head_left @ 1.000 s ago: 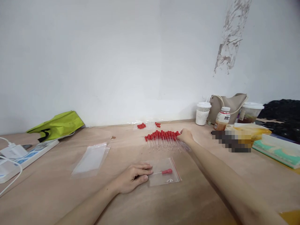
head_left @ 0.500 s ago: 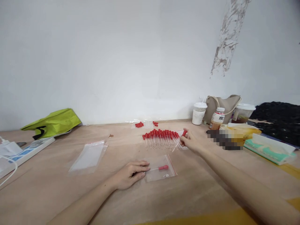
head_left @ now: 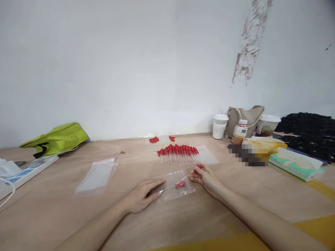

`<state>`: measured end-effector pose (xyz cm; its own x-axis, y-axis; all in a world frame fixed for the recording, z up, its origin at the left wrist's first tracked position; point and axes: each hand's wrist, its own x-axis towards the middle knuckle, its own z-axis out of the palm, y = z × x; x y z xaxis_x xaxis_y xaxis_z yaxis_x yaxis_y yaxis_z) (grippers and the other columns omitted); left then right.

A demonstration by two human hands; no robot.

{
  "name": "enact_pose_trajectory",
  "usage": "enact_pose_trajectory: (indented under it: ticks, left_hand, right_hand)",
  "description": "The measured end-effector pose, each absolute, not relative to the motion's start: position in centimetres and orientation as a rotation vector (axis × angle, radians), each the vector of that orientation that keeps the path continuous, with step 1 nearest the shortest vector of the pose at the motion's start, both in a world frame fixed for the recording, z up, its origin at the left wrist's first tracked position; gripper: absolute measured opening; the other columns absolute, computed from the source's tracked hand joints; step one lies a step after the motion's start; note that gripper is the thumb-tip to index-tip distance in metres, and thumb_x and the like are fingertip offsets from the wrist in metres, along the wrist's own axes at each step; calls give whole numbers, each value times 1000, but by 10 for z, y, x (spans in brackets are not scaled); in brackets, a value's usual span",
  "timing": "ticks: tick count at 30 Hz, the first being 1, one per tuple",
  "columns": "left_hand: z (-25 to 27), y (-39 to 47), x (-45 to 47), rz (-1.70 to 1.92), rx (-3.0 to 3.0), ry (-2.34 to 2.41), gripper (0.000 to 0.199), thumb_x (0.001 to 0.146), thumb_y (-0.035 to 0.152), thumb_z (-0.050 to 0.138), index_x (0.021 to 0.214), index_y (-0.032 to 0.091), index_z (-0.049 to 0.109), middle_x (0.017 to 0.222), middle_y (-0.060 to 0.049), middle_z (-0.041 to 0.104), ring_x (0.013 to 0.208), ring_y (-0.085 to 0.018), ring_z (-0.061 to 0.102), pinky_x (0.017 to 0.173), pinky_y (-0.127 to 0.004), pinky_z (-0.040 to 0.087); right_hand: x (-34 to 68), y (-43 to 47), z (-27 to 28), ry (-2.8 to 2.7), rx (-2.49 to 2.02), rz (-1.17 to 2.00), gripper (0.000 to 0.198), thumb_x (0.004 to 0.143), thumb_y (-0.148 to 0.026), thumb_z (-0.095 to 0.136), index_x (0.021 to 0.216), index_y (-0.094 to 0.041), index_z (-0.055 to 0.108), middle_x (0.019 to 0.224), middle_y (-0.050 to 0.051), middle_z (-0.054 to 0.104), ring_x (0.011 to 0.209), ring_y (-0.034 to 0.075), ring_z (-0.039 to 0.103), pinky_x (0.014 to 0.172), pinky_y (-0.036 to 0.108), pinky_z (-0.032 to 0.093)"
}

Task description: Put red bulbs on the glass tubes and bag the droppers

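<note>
At the near edge, a broad yellow strip (head_left: 235, 243) crosses the brown, paper-like table covering (head_left: 167, 223). The left hand (head_left: 142, 196) lies on this covering with its fingers stretched and its thumb apart; they touch the left end of a clear, flat plastic bag with a red line along its mouth (head_left: 167, 197), and are not closed around anything. Inside this bag lies one dropper with a pinkish-red bulb and a thin pale stem (head_left: 180, 184), the bulb toward the mouth.

The right hand (head_left: 206, 179) is just beside the mouth. Its thumb and fingers grasp a second dropper, also with a red bulb (head_left: 198, 168), whose stem slants down to the left, toward the bag. I cannot tell if its tip is inside.

At the left, well apart from the hands, lie more clear bags, overlapping (head_left: 95, 177), and farther left a white power strip with blue parts (head_left: 28, 171). Beyond the right hand, many red-bulbed droppers (head_left: 179, 150) lie side by side in a row, stems toward the person; another clear bag (head_left: 209, 155) lies at the right end of the row. At the right is a green-and-white soft packet (head_left: 295, 166).

Farthest, near the white wall (head_left: 131, 62), are loose small red pieces (head_left: 154, 139), a crumpled lime-green bag (head_left: 59, 139) and a white-lidded cup (head_left: 219, 128).
</note>
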<state>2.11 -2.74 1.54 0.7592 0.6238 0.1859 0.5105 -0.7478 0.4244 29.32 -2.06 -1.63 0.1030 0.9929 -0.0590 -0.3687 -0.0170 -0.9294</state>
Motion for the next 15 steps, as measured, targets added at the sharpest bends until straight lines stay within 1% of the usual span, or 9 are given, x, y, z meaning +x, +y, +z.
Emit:
enact_pose_trajectory:
  ticks: [3, 5, 7, 9, 10, 12, 15]
  left_hand:
    - [16, -28, 21, 440, 2606, 876, 42, 87, 35, 40, 129, 27, 35, 130, -2, 43, 118, -20, 39, 99, -37, 31]
    - [15, -28, 21, 443, 2603, 879, 42, 88, 35, 40, 128, 28, 36, 130, -2, 43, 118, -20, 39, 99, -37, 31]
    - [15, -27, 22, 455, 2596, 869, 41, 88, 35, 40, 128, 28, 36, 130, -2, 43, 117, -21, 39, 99, -38, 31]
    - [15, -27, 22, 465, 2592, 853, 41, 88, 35, 40, 128, 28, 36, 130, -2, 43, 117, -21, 40, 98, -38, 31]
    - [15, -27, 22, 468, 2592, 846, 41, 88, 34, 40, 128, 28, 37, 130, -2, 43, 117, -21, 40, 98, -38, 31]
    - [15, -27, 22, 473, 2594, 838, 41, 88, 34, 40, 128, 27, 37, 129, -2, 44, 116, -21, 40, 98, -37, 32]
    - [15, -26, 22, 462, 2604, 834, 41, 88, 33, 39, 128, 27, 36, 129, -2, 44, 116, -20, 41, 98, -36, 33]
  right_hand:
    - [292, -24, -15, -896, -1004, 1367, 22, 67, -25, 59, 81, -22, 43, 66, -2, 53, 57, 11, 58, 66, 30, 50]
    - [293, -26, -15, -1033, -1005, 1360, 23, 64, -25, 62, 81, -19, 49, 66, -2, 54, 57, 10, 56, 63, 27, 49]
    - [293, -27, -15, -1183, -1043, 1318, 27, 61, -27, 65, 84, -17, 53, 64, -2, 55, 51, 8, 52, 53, 23, 46]
    - [292, -27, -15, -1282, -1092, 1241, 34, 59, -31, 67, 88, -17, 53, 65, -3, 56, 44, 6, 47, 42, 21, 40]
    - [290, -27, -15, -1309, -1103, 1189, 36, 58, -32, 68, 87, -17, 53, 68, -2, 57, 43, 6, 46, 40, 20, 38]
    - [285, -26, -15, -1358, -1071, 1102, 34, 56, -33, 70, 81, -18, 52, 74, 0, 60, 48, 8, 52, 43, 21, 41]
    - [277, -24, -15, -1439, -986, 1133, 31, 56, -40, 69, 70, -18, 53, 72, 2, 63, 64, 16, 60, 59, 29, 48]
